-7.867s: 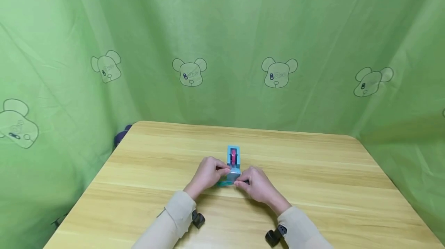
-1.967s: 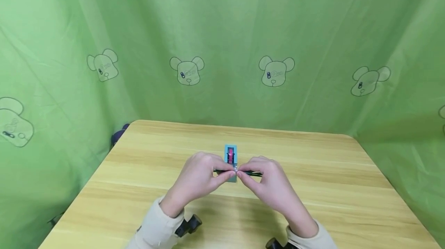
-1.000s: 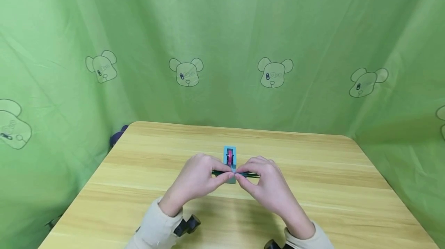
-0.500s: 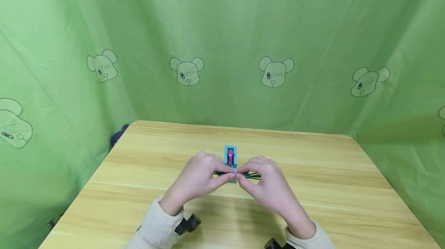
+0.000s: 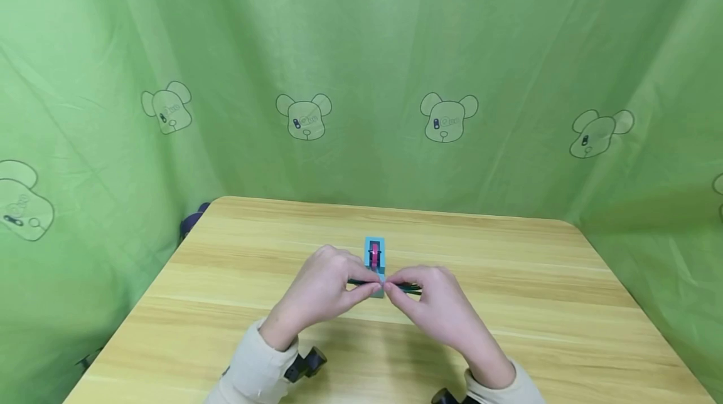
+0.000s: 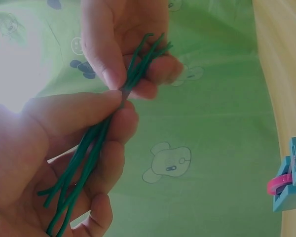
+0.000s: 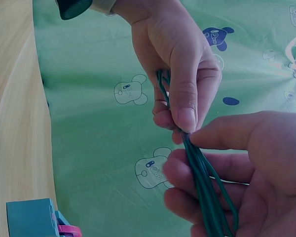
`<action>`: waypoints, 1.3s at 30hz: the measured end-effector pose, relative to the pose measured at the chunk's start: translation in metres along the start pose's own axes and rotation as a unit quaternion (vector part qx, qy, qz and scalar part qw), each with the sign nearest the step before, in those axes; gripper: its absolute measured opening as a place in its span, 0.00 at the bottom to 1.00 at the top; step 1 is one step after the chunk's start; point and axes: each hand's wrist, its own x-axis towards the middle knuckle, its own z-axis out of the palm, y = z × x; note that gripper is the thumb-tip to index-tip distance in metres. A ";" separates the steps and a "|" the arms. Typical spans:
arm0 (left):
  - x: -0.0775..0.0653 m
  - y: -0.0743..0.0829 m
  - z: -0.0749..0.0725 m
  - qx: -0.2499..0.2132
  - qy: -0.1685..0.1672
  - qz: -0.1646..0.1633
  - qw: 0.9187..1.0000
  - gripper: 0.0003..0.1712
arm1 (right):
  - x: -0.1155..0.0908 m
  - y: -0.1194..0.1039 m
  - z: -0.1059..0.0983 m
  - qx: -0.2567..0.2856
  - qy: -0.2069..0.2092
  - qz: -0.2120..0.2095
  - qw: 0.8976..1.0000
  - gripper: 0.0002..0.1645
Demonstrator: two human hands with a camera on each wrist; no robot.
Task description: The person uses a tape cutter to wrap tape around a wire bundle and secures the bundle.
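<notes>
A bundle of thin green wires [image 6: 91, 155] runs between both hands, bound at its middle by a narrow, shiny band that shows just between the fingertips. My left hand [image 5: 327, 281] pinches it on one side of that band between thumb and index finger. On the other side, the thumb and fingers of my right hand [image 5: 437, 300] pinch it, tips almost meeting the left ones. Loose wire ends fan out past the right fingers [image 7: 160, 118]. Behind the hands stands a blue tape dispenser [image 5: 367, 260] with a pink tape roll [image 5: 374, 255]; the hands partly hide its front.
The dispenser rests on a wood-grain table [image 5: 254, 234]. A green curtain [image 5: 373, 46] printed with bear heads hangs around the table's back and sides. A dark purple object [image 5: 192, 222] shows beyond the left back corner.
Earlier the hands worked at the dispenser's front, left fingers at its tape end. Since then they have come together, raised, around the bundle. Lately the right fingers have dipped slightly.
</notes>
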 end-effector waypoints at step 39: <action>-0.001 -0.002 -0.001 -0.065 -0.033 -0.104 0.992 0.09 | 0.005 0.007 0.009 -0.036 0.095 -0.109 0.989 0.02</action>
